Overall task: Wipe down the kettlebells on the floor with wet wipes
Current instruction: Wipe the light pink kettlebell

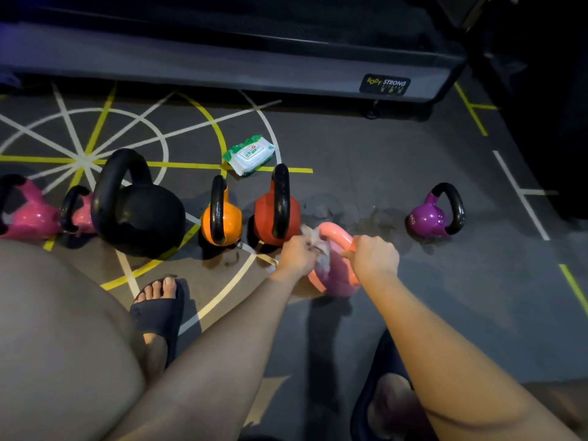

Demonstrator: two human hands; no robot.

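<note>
Wipe (314, 240) in L hand (297, 254) on pink kettlebell (339, 278)

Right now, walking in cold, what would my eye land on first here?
The two hands at the centre: the left hand holds a wet wipe against a pink kettlebell while the right hand grips its handle. Left of them a big black kettlebell looms largest in the row; a purple kettlebell sits alone on the right, a wipes pack behind.
</note>
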